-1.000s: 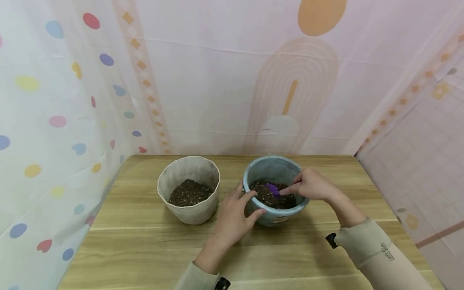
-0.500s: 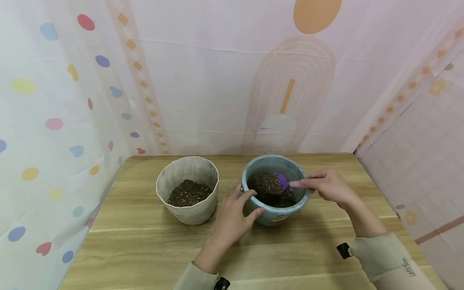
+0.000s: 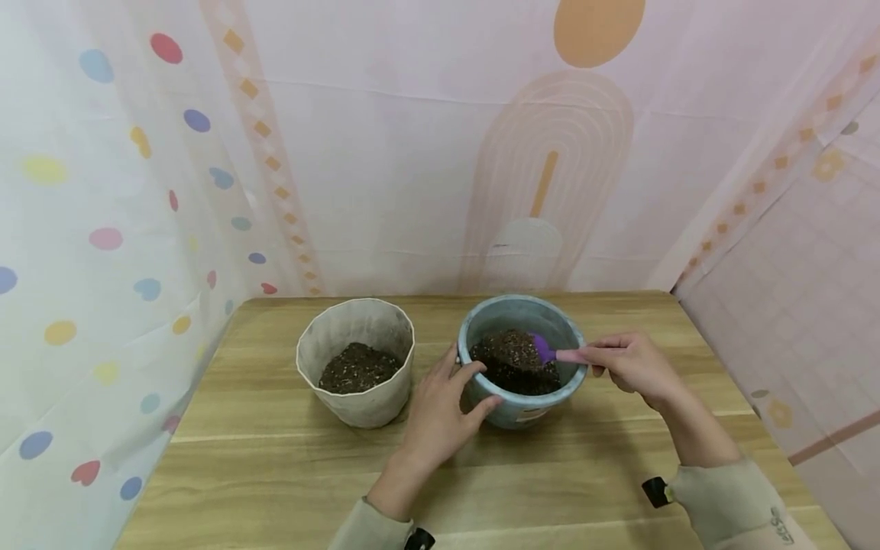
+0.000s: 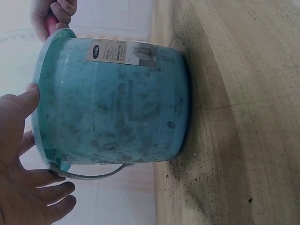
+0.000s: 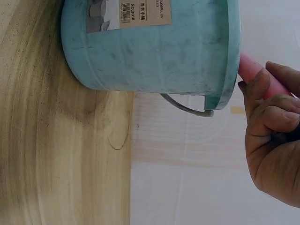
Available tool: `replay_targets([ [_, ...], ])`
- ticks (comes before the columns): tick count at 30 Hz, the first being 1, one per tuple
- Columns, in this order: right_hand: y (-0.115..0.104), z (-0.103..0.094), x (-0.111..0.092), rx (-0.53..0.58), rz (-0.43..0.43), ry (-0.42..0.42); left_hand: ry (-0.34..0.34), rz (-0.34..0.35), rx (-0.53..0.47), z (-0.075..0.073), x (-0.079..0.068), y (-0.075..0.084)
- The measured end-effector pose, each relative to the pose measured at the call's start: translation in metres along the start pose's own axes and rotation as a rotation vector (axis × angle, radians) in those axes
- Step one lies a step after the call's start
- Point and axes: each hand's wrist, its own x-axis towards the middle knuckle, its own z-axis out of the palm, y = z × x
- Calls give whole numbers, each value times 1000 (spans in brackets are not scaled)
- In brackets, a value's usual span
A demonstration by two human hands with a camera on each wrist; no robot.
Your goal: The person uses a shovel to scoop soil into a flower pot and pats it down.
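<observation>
My right hand [image 3: 635, 370] grips the pink handle of a small trowel [image 3: 543, 348] with a purple blade, at the right of a light blue bucket [image 3: 528, 412]. The blade bears a mound of dark soil [image 3: 514, 348] inside the bucket, over the rest of its soil. In the right wrist view, the curled fingers wrap the trowel's pink handle [image 5: 251, 69] beside the rim. My left hand [image 3: 443, 409] rests on the bucket's left rim. Its fingers lie mostly straight, thumb against the rim in the left wrist view, near the bucket's hanging handle [image 4: 91, 177].
A whitish pot [image 3: 371, 409] with a wavy rim and dark soil [image 3: 359, 368] in it stands left of the bucket. Both stand on a wooden table [image 3: 275, 473]. Patterned cloth [image 3: 385, 153] hangs behind the table and along its sides.
The trowel's blade was sunk in the soil; it has come up with a mound on it. My right hand has drawn back to the right, while the left hand has stayed at the rim.
</observation>
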Motion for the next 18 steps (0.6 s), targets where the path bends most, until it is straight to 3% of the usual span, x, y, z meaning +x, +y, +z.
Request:
replay_targets([
  [8, -10, -4, -2, 28, -16, 15, -3, -3, 41, -16, 2, 4],
  [18, -32, 0, 5, 133, -62, 5, 144, 76, 192, -61, -5, -18],
])
